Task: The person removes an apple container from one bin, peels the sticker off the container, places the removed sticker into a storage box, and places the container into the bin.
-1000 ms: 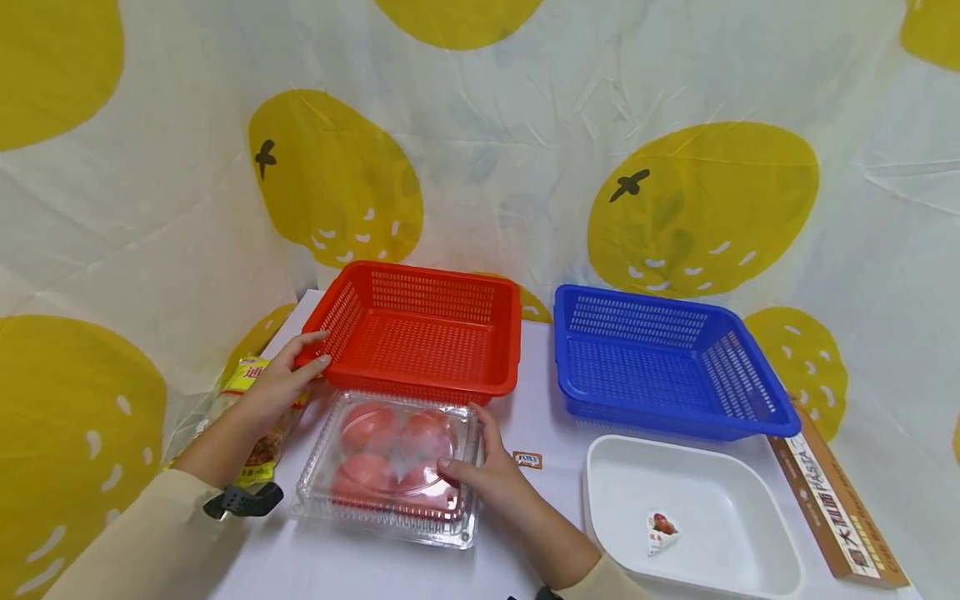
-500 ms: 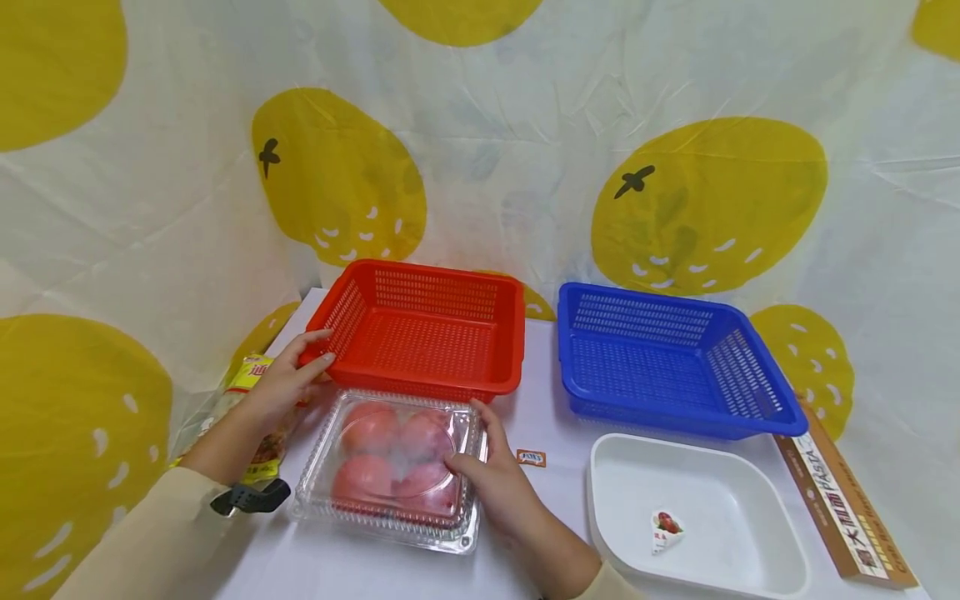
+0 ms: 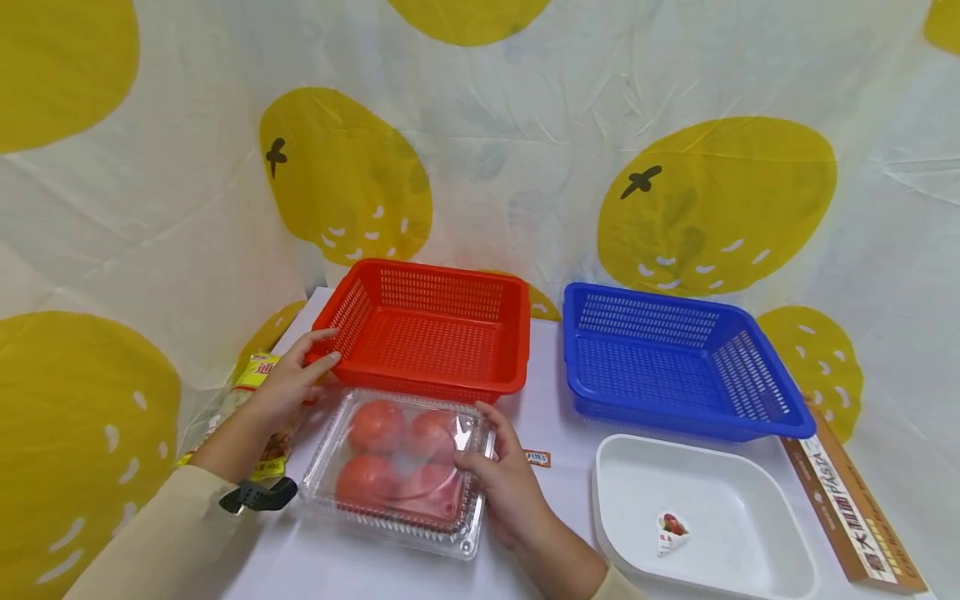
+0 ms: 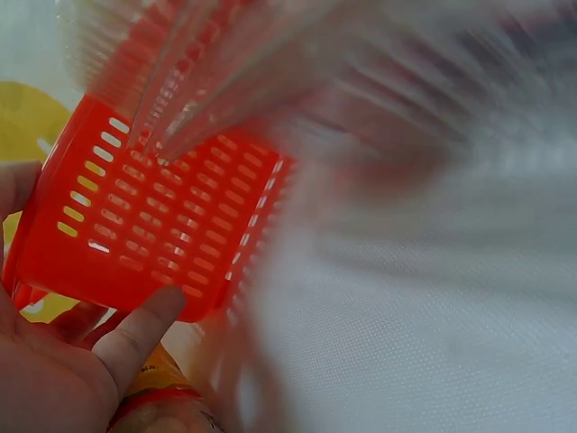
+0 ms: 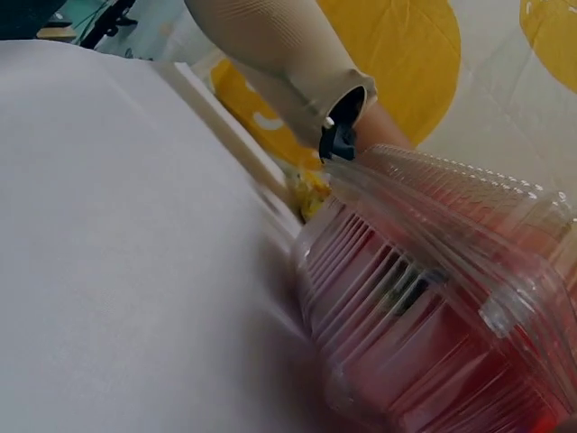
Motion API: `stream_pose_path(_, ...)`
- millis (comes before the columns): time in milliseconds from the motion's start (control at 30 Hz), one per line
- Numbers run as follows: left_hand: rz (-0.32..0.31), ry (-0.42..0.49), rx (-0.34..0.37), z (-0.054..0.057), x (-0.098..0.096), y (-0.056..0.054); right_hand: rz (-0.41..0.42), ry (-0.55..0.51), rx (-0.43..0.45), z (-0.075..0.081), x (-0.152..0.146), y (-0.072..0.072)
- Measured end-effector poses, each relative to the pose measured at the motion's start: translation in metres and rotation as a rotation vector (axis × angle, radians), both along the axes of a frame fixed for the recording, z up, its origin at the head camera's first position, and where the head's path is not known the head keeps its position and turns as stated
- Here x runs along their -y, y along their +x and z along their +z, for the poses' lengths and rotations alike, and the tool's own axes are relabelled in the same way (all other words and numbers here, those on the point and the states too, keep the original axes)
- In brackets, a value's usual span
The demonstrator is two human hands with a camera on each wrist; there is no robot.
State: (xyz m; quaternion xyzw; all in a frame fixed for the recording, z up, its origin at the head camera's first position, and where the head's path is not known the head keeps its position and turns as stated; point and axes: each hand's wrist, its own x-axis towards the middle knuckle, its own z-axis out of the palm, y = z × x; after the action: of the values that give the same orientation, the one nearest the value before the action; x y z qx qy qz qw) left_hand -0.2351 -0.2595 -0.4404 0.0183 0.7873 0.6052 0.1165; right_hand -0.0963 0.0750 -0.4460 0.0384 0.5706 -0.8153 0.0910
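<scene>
My left hand (image 3: 288, 383) holds the front left corner of the red plastic basket (image 3: 427, 388), thumb on one side and fingers on the other. In the left wrist view the thumb lies on the slotted red wall. My right hand (image 3: 513, 483) grips the right edge of a clear plastic clamshell box (image 3: 318, 467), thumb on top of the lid. Several red tomatoes (image 3: 377, 427) show through the lid. The box is in front of the basket and fills the right side of the right wrist view, where my right hand is not discernible.
A blue basket (image 3: 678, 425) stands at the back right, behind a white tray (image 3: 705, 500) holding a strawberry-picture piece (image 3: 672, 533). A brown pasta box (image 3: 855, 508) lies far right. A yellow food packet (image 3: 258, 375) is under my left forearm. A small orange packet (image 3: 537, 458) lies beside my right hand.
The view has shifted slightly. My right hand and the clamshell box have moved a little right, and the hand now partly covers the small orange packet. My left hand stays at the red basket's corner.
</scene>
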Motion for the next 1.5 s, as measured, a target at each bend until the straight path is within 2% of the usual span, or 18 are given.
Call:
stream_pose_path(167, 0.005, -0.009, -0.008, -0.001, 0.0, 0.0, -0.02, -0.031, 0.027, -0.001, -0.007, 0.001)
stream_pose_path(333, 0.004, 0.0, -0.023, -0.001, 0.0, -0.001, -0.023, -0.039, 0.042, 0.005, -0.018, 0.002)
stream_pose_path(467, -0.001, 0.004, -0.032, -0.002, 0.0, -0.001, -0.017, -0.04, 0.053, 0.014, -0.026, 0.002)
stream_pose_path(733, 0.013, 0.002, -0.008, -0.002, 0.0, 0.001, 0.012, -0.003, 0.067, 0.037, -0.041, 0.003)
stream_pose_path(900, 0.011, -0.011, -0.001, 0.0, 0.0, 0.001, 0.03, 0.007, 0.08, 0.058, -0.052, 0.0)
stream_pose_path(1200, 0.013, 0.001, 0.026, 0.0, 0.001, -0.003, 0.06, 0.02, 0.066, 0.098, -0.059, -0.027)
stream_pose_path(1400, 0.041, 0.0, 0.041, 0.001, 0.0, -0.003, 0.078, 0.026, 0.051, 0.114, -0.063, -0.053)
stream_pose_path(1500, 0.049, -0.015, 0.045, 0.001, -0.001, -0.003, 0.063, 0.035, 0.068, 0.119, -0.065, -0.07)
